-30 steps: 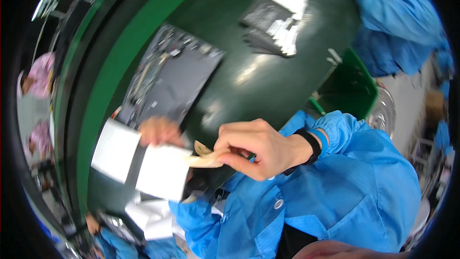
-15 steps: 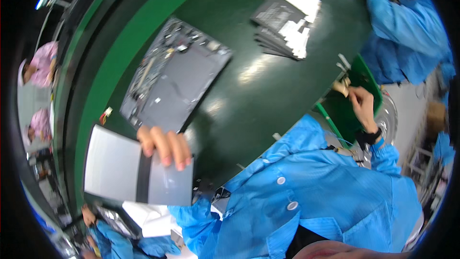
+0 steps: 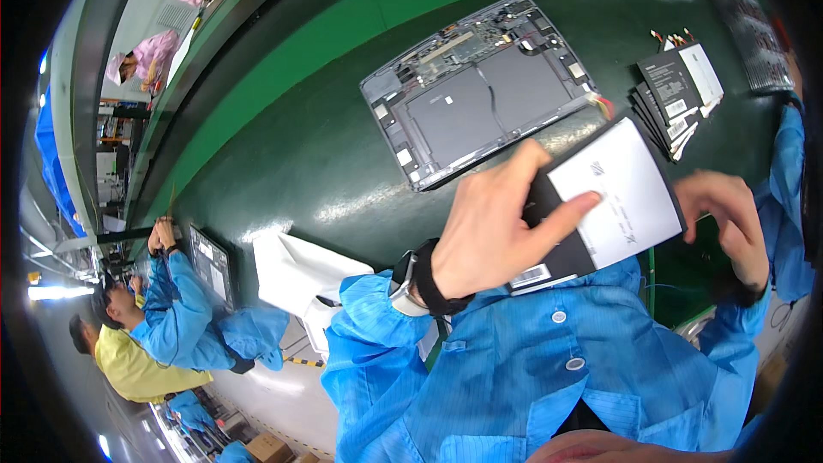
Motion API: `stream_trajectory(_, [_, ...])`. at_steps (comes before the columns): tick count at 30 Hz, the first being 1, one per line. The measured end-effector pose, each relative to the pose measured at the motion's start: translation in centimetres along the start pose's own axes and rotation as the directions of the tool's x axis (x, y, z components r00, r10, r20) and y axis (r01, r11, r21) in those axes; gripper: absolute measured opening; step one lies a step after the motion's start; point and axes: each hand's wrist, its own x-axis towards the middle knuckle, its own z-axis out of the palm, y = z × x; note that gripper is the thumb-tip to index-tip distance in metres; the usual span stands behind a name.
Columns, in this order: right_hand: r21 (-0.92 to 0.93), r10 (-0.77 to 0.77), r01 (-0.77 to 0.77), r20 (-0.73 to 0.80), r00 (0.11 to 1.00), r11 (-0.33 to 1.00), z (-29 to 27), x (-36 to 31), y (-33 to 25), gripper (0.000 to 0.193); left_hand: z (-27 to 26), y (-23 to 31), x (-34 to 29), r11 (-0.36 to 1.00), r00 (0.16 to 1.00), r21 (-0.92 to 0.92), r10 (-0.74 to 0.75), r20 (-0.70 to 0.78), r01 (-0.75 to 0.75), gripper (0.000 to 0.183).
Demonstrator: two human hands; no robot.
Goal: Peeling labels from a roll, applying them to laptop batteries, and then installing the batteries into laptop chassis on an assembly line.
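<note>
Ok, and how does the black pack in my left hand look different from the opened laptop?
The black pack is held up in your left hand, while the laptop lies on the table. The black pack looks smaller than the laptop. The black pack's upper face carries a large white label; the laptop shows a bare circuit board. Both are flat and roughly rectangular.

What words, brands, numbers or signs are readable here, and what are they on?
Nothing is legible enough to quote.
Flat pack in the left hand: dark print on its white face, and a barcode label on its black part; too small to read.
Fanned stack of packs: pale print and barcode labels; too small.
Opened laptop base: faint marks; too small.
</note>
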Motion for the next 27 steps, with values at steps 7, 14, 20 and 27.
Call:
stream_trajectory(7, [-0.004, 0.053, -0.053, 0.023, 0.998, 0.999, 1.2, 8.0, 0.6, 0.020, -2.4, -1.0, 0.4, 0.973, 0.986, 0.228, 0.079, -0.145, -0.044, 0.032])
stream_trajectory(14, [0.232, -0.065, 0.189, -0.454, 0.889, 0.954, -6.3, 9.9, 5.3, 0.021, -7.5, -3.9, 4.9, 0.916, 0.932, 0.391, 0.215, -0.291, -0.089, 0.022])
stream_trajectory(20, [0.443, -0.053, 0.320, -0.517, 0.855, 0.837, -6.1, 11.8, 9.4, 0.031, -6.0, -6.9, 7.8, 0.764, 0.953, 0.644, 0.220, -0.208, -0.035, 0.028])
stream_trajectory(27, [0.438, 0.059, 0.281, -0.618, 0.784, 0.854, -5.6, 11.7, 10.0, 0.029, -5.6, -7.7, 10.4, 0.833, 0.976, 0.553, 0.117, -0.183, 0.004, 0.021])
